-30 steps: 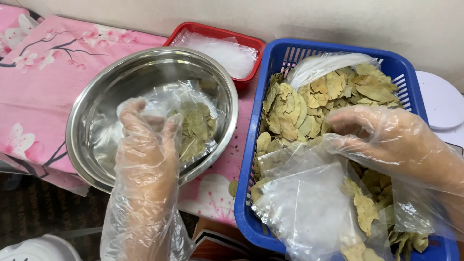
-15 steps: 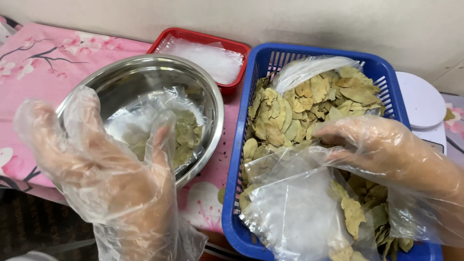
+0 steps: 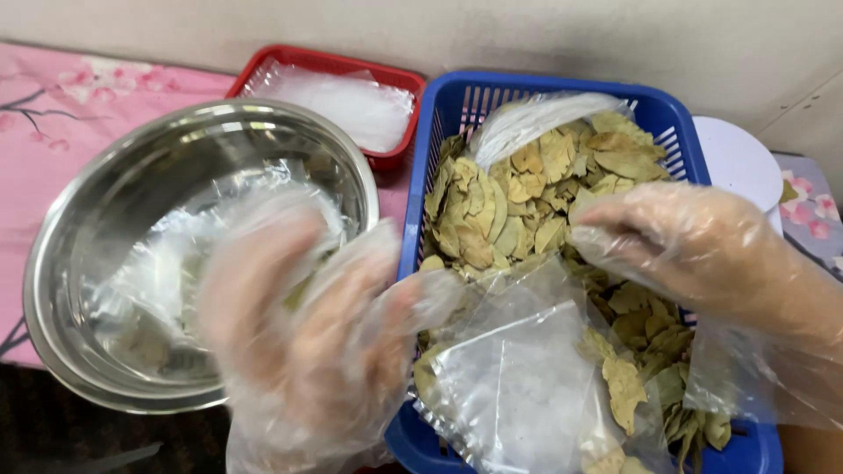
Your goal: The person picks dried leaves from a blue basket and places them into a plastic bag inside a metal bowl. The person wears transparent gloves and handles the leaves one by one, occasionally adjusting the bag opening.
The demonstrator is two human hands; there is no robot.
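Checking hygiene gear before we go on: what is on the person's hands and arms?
Both the left hand and the right hand wear loose, clear, crinkled disposable plastic gloves. The baggy cuffs run past the wrists. No sleeves, jewellery or markings show.

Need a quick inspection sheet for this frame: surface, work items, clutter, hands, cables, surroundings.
Surface: pink floral tablecloth.
Work items: blue basket heaped with dried leaves; steel bowl holding a clear bag with a few leaves; small clear bags lying at the basket's front.
Clutter: red basket of clear plastic; white round object behind the blue basket.
Hands: both in clear disposable gloves; left hand blurred, open, over the bowl's edge; right hand on the leaves.
Cables: nothing seen.
Surroundings: plain pale wall.
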